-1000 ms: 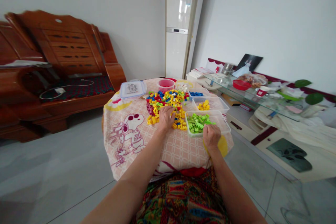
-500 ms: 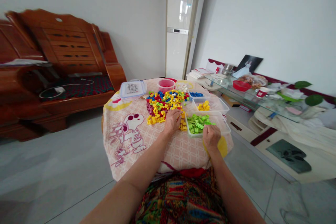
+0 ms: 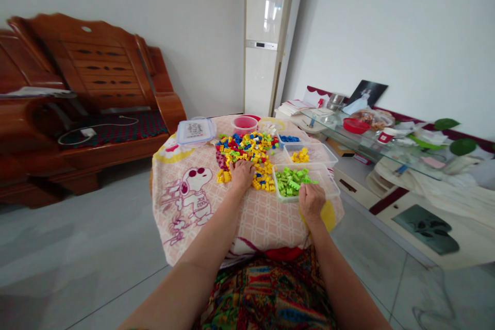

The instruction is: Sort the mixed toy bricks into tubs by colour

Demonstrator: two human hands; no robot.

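- If raking too broadly with the left hand (image 3: 243,172) through the mixed bricks (image 3: 251,147), likely to push loose pieces off the heap and across the cloth-covered counter (image 3: 266,221);
- Note that hand as bent palm-down over yellow pieces at the heap's near edge; cannot tell, with fingertips hidden, whether pinching one or merely touching;
- Note the right hand (image 3: 311,200) as curled closed over the near rim of the clear box (image 3: 328,185), just beside the green bricks (image 3: 289,181); cannot tell whether gripping anything inside the curl;
- Mind leaning on that rim; could tip the box, light by the look, and spill green pieces;
- Beware dropping a loose piece near the boxes; easy to mix colours, with yellow bricks (image 3: 300,155) in the middle box (image 3: 320,153) and blue bricks (image 3: 289,139) in the far box (image 3: 304,136), set close together.
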